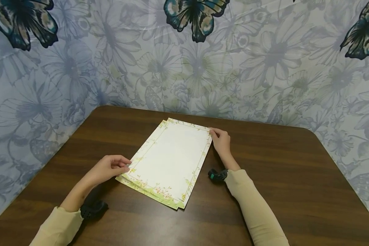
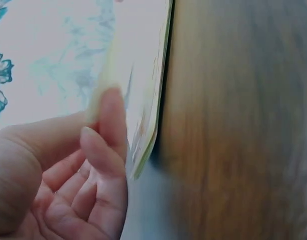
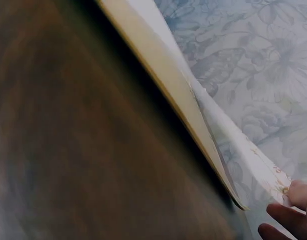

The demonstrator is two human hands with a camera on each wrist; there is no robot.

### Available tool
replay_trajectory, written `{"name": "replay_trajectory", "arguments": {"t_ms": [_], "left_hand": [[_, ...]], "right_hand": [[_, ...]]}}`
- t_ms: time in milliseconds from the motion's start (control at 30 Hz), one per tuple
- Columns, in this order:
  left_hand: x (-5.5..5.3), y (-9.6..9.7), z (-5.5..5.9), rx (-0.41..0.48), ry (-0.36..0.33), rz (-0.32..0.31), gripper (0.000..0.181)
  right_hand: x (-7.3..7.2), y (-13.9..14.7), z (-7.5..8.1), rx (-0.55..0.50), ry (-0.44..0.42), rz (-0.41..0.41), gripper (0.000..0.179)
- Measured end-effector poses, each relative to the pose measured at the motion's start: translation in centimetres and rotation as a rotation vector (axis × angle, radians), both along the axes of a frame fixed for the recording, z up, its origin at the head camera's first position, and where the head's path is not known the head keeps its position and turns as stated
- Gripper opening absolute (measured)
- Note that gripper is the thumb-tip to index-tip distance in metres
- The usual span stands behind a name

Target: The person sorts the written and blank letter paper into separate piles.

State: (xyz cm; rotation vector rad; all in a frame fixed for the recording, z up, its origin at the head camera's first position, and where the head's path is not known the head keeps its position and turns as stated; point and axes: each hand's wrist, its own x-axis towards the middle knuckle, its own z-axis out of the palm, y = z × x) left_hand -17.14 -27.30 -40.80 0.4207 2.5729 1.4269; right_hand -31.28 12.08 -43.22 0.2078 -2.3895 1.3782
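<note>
A white sheet of paper [image 1: 175, 157] with a green and floral border lies over a stack of similar sheets [image 1: 147, 192], shifted a little to the right of it. My left hand [image 1: 106, 169] pinches the sheet's left edge near the lower corner between thumb and fingers. At the upper right corner my right hand [image 1: 222, 141] pinches the same sheet. The right wrist view has this sheet [image 3: 253, 157] lifted off the stack [image 3: 163, 90] at that corner. In the left wrist view, the stack's edge [image 2: 148, 125] shows just beyond the pinching fingers.
The papers are on a brown wooden table [image 1: 283, 177] with rounded far corners. Behind it hangs a floral backdrop [image 1: 264, 68] with dark butterflies. A black band with a device sits on the left wrist [image 1: 93, 210] and another on the right wrist [image 1: 217, 175].
</note>
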Motion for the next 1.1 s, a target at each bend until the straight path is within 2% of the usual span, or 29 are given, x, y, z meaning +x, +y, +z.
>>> {"name": "replay_trajectory", "arguments": {"t_ms": [100,233,367,500,667,833,1033,1100], "left_hand": [[-0.1,0.5,0.0,0.022,-0.025,0.030,0.021],[0.1,1.0,0.0,0.048,-0.044,0.039,0.018],[0.1,1.7,0.5,0.082,-0.045,0.023,0.018],[0.0,3.2,1.4,0.129,-0.050,-0.008,0.019],[-0.2,6.0,2.1,0.177,-0.079,-0.017,0.019],[-0.4,9.6,2.2,0.227,-0.106,-0.039,0.018],[-0.4,14.5,1.7,0.286,-0.143,-0.075,0.014],[-0.3,16.1,1.5,0.301,-0.146,-0.107,0.014]], "right_hand": [[0.0,0.7,0.1,-0.028,-0.012,-0.021,0.021],[0.3,1.8,0.7,-0.084,-0.088,-0.048,0.019],[0.5,3.2,1.5,-0.185,-0.194,-0.045,0.021],[0.8,5.1,2.8,-0.265,-0.258,-0.031,0.023],[1.4,8.2,4.5,-0.233,-0.298,-0.043,0.026],[2.5,12.1,5.8,-0.172,-0.314,-0.057,0.031],[4.1,17.1,6.2,-0.146,-0.323,-0.047,0.037],[4.7,18.9,6.0,-0.142,-0.326,-0.048,0.038]]}}
